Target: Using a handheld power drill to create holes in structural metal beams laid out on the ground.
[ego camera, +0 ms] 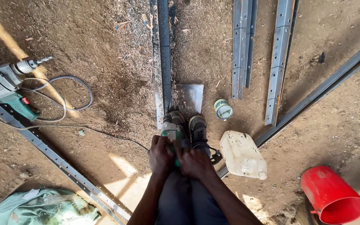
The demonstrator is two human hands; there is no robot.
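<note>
- Green plastic shows between the two hands: the left hand (161,155) and the right hand (194,161) are both closed tight around a small green power tool (172,134), fingers wrapped over its body, low in the middle of the view.
- Just beyond the tool, at 12 o'clock, the person's two dark shoes (188,125) stand side by side on the near end of a long steel angle bar (162,58) that runs straight away up the frame.
- A flat square steel plate (191,96) lies on the dirt floor (105,54), touching the bar's right side just past the shoes.
- At 1 o'clock from the hands, a small tin can (223,109) lies tipped on the soil; at 3 o'clock, a white plastic jerrycan (242,155) lies on its side.
- Further off at 1 o'clock, punched steel strips (243,46) and one more strip (279,62) lie roughly parallel; a long dark bar (321,89) slants toward the upper right.
- At 4 o'clock, a red bucket (332,196) lies tilted.
- At 10 o'clock, well apart, a grey and green electric drill (5,81) rests with its looped cable (69,93) beside it.
- A perforated rail (59,162) crosses the lower left, and a pale green sack (42,208) sits at 8 o'clock.
</note>
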